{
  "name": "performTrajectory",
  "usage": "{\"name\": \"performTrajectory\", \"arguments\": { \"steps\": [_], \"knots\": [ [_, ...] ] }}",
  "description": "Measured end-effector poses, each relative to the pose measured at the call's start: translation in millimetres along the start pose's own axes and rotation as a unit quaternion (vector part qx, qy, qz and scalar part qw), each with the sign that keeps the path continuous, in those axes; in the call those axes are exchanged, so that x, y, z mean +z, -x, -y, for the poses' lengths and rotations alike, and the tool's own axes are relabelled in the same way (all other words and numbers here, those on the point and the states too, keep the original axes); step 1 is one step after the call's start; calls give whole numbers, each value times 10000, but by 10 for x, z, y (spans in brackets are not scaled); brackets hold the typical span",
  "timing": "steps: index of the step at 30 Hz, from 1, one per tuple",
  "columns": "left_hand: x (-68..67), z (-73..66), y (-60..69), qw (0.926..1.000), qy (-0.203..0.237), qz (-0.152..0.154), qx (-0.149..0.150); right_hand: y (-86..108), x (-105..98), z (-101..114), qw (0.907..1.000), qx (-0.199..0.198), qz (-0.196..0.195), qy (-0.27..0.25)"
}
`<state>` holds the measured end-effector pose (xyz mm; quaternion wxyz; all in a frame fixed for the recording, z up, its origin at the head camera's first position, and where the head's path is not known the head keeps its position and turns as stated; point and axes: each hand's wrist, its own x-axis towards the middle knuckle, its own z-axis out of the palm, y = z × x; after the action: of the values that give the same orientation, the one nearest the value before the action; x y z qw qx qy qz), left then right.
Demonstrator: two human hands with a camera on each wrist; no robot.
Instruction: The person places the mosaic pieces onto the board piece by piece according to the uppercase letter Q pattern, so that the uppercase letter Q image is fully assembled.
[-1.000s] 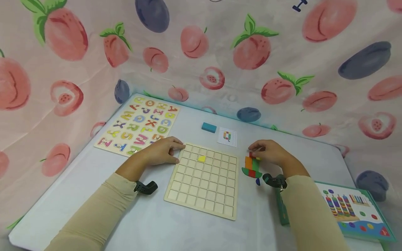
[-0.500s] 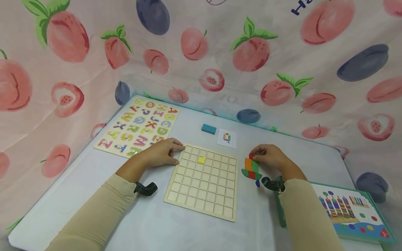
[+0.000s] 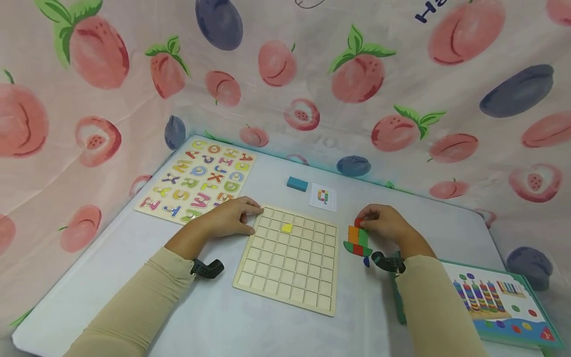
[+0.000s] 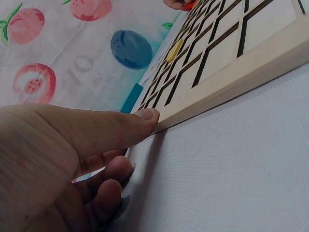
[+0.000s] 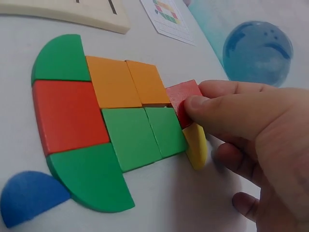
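In the head view my left hand [image 3: 229, 216] rests at the far left corner of a wooden grid board [image 3: 285, 265]; its thumb touches the board's side edge in the left wrist view. One yellow piece [image 3: 287, 228] lies in a cell of the board. To the right of it, my right hand [image 3: 384, 221] pinches a red square tile [image 5: 183, 96] between thumb and forefinger. This tile looks slightly tilted. It is beside orange tiles [image 5: 113, 82], green tiles [image 5: 133, 137], a yellow piece [image 5: 196, 147], another red tile [image 5: 70, 116] and green quarter-rounds [image 5: 63, 58].
A blue half-round piece [image 5: 31, 195] lies near the tiles. Behind the board are a pattern card [image 3: 323, 197] and a teal block [image 3: 297, 184]. An alphabet puzzle board [image 3: 196, 181] lies at the far left, and a green-edged toy box [image 3: 504, 302] at the right.
My right hand has shifted slightly toward me, and its fingers have come onto the red tile. The left hand stays at the board's corner.
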<state>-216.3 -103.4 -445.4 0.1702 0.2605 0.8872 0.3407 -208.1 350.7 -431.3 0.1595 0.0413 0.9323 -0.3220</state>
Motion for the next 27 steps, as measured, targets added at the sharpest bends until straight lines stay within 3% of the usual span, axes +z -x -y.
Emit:
{"name": "performTrajectory", "arguments": {
  "steps": [10,21,27],
  "knots": [
    [0,16,9,10000,-25,-15,56,-13,-29,-5,9981,398,-61,-461],
    [-10,2,10,10000,32,19,69,74,-109,145,9941,-156,-150,-1061],
    [-7,1,3,10000,-31,27,68,82,-39,302,9864,-494,-158,-1558]
  ]
}}
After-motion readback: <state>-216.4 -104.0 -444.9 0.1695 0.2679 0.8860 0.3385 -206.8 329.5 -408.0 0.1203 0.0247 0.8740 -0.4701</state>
